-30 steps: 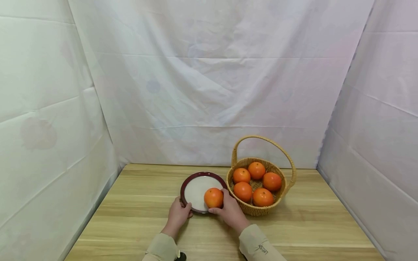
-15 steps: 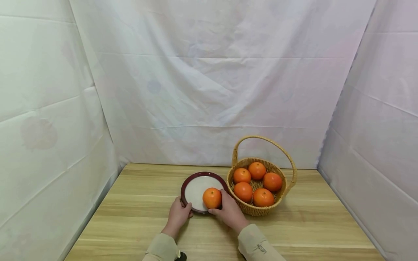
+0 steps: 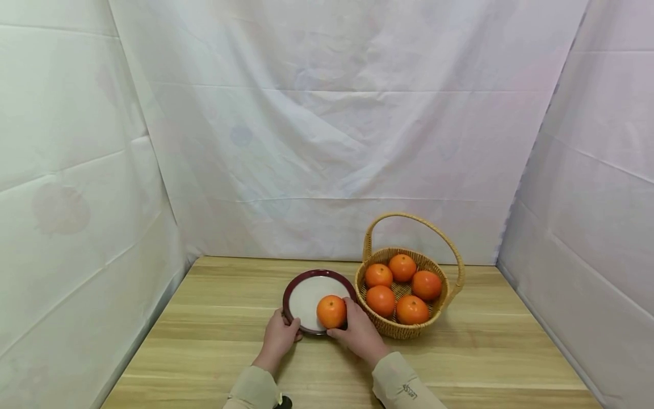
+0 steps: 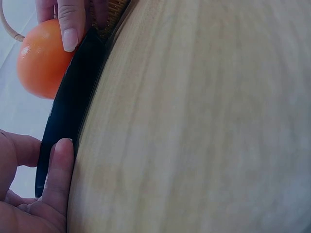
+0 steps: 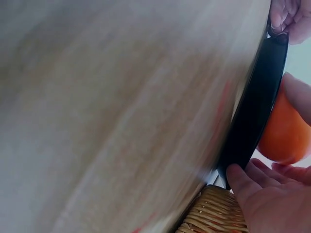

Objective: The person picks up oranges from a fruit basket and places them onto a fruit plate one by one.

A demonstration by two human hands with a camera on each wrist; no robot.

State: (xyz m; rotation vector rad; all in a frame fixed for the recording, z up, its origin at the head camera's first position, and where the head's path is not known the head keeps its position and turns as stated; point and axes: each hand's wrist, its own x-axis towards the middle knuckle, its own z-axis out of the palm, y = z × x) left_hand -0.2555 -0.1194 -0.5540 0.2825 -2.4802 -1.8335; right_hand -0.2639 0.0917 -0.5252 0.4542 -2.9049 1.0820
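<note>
A round plate (image 3: pixel 306 298) with a white middle and dark red rim lies on the wooden table. My left hand (image 3: pixel 279 339) pinches its near left edge; the left wrist view shows a finger (image 4: pixel 59 162) against the plate's dark outer side. Over the near right part of the plate, my right hand (image 3: pixel 361 334) holds an orange (image 3: pixel 331 311) between thumb and fingers. Its lower fingers (image 5: pixel 243 180) touch the plate's side in the right wrist view. The orange sits low, right at the plate's surface.
A wicker basket (image 3: pixel 403 331) with a tall arched handle (image 3: pixel 416 220) stands just right of the plate, close to my right hand, with several oranges inside. White cloth (image 3: pixel 327 142) hangs behind the table (image 3: pixel 219 318) and on both sides.
The orange in my right hand has shifted slightly left over the plate, mostly in the first half second. My left hand, the plate and the basket stay in place.
</note>
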